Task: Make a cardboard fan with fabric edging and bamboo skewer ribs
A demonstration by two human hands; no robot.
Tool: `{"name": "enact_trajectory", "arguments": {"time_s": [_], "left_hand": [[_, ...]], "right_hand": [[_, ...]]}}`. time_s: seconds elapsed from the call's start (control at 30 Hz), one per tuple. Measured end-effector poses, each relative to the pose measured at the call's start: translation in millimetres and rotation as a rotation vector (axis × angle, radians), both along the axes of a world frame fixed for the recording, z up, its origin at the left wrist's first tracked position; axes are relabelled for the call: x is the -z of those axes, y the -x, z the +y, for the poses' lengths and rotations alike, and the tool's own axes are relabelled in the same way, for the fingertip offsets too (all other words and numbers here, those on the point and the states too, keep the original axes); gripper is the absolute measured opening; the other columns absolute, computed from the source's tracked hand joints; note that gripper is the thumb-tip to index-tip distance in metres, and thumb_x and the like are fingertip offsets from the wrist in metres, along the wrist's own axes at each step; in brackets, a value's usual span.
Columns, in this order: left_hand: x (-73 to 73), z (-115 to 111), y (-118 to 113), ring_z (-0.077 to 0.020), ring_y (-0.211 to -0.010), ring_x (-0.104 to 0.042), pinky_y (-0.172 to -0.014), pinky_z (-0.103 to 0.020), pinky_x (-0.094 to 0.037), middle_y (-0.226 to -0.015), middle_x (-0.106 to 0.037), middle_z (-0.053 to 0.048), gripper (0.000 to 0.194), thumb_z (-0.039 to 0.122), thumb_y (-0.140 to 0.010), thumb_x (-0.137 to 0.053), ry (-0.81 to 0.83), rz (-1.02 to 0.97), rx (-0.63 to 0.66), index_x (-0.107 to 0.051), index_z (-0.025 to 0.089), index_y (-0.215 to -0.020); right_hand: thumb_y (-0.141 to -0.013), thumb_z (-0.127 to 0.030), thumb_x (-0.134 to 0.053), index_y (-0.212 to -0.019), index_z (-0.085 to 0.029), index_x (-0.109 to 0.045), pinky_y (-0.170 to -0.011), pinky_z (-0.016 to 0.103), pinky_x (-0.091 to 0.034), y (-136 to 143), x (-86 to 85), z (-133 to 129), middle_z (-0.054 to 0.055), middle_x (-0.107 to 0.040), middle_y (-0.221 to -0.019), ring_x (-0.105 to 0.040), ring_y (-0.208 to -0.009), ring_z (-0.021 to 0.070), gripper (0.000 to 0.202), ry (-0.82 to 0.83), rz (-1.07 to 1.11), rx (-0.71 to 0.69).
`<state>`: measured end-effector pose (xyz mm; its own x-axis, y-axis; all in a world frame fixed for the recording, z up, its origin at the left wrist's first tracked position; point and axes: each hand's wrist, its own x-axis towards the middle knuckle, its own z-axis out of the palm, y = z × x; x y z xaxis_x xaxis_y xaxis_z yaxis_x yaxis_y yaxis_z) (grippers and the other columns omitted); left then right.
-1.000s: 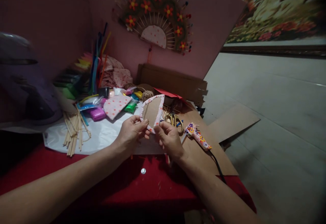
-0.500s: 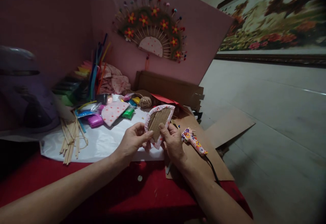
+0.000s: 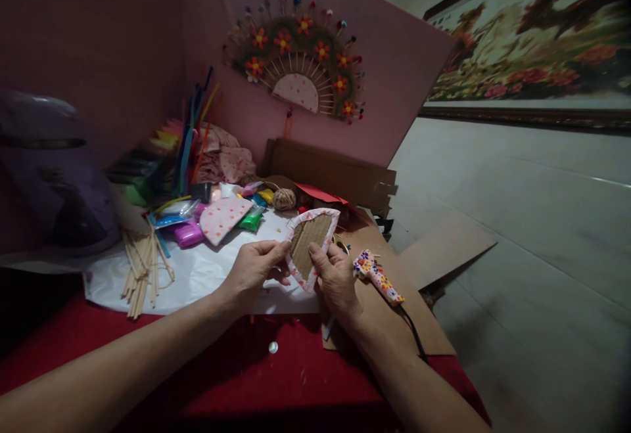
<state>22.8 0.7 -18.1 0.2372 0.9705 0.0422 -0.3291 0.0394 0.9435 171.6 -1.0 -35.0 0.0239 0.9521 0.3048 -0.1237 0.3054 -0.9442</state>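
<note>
A cardboard half-round piece (image 3: 311, 239), its edge wrapped in pink dotted fabric, is held up over the table with its bare cardboard side facing me. My left hand (image 3: 259, 267) pinches its left edge between thumb and fingers. My right hand (image 3: 336, 278) grips its lower right edge, the thumb lying on the cardboard. A second dotted half-round piece (image 3: 224, 218) rests beyond my left hand among packets of coloured clay. Right of my right hand, a flower-patterned glue gun (image 3: 378, 278) lies on a cardboard sheet (image 3: 424, 324).
Wooden sticks (image 3: 140, 275) lie at the left on white sheeting (image 3: 197, 285) over a red cloth (image 3: 221, 367). Behind are a twine ball (image 3: 284, 199), pipe cleaners (image 3: 190, 137) and a purple appliance (image 3: 54, 183). A decorated fan (image 3: 296, 91) hangs on the pink board.
My left hand has shifted its grip a little up the left edge, and the cardboard piece is turned slightly. The whole view has moved slightly.
</note>
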Motion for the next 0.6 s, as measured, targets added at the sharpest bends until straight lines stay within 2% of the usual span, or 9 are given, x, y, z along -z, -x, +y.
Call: {"name": "enact_trajectory", "arguments": {"time_s": [0.13, 0.33, 0.5, 0.6], "left_hand": [[0.8, 0.7, 0.4, -0.0112, -0.043, -0.055, -0.044, -0.024, -0.047, -0.056, -0.062, -0.004, 0.034, 0.043, -0.066, -0.071, 0.010, 0.021, -0.020, -0.063, 0.010, -0.061], [1.3, -2.5, -2.1, -0.0092, -0.036, -0.049, -0.039, -0.021, -0.041, -0.047, -0.058, -0.002, 0.034, 0.041, -0.064, -0.072, -0.010, 0.075, -0.028, -0.057, 0.012, -0.055], [-2.2, -6.1, -5.5, -0.0123, -0.043, -0.054, -0.040, -0.022, -0.039, -0.055, -0.062, -0.004, 0.039, 0.047, -0.060, -0.073, -0.018, 0.137, 0.028, -0.061, 0.011, -0.067], [-6.9, -5.2, -1.1, -0.0114, -0.051, -0.054, -0.045, -0.021, -0.042, -0.061, -0.060, -0.001, 0.040, 0.051, -0.061, -0.071, -0.105, 0.127, -0.078, -0.061, 0.013, -0.069]], "right_hand": [[-0.074, -0.051, -0.061, -0.085, -0.017, -0.061, -0.045, 0.023, -0.039, 2.1, -1.4, -2.2, -0.002, -0.053, -0.054, -0.048, -0.047, 0.0118, 0.035, 0.040, -0.064, 0.050], [-0.074, -0.044, -0.063, -0.066, -0.017, -0.053, -0.042, 0.020, -0.032, 4.1, -4.3, -5.6, -0.005, -0.045, -0.052, -0.037, -0.044, 0.0070, 0.030, -0.018, -0.105, 0.064], [-0.076, -0.043, -0.062, -0.066, -0.016, -0.052, -0.044, 0.020, -0.031, 3.9, -3.1, -7.2, -0.004, -0.045, -0.055, -0.037, -0.047, 0.0071, 0.030, -0.025, -0.142, 0.022], [-0.076, -0.042, -0.062, -0.066, -0.016, -0.052, -0.046, 0.020, -0.032, 3.2, -2.7, -7.0, -0.004, -0.044, -0.056, -0.036, -0.049, 0.0073, 0.030, -0.024, -0.143, 0.022]]}}
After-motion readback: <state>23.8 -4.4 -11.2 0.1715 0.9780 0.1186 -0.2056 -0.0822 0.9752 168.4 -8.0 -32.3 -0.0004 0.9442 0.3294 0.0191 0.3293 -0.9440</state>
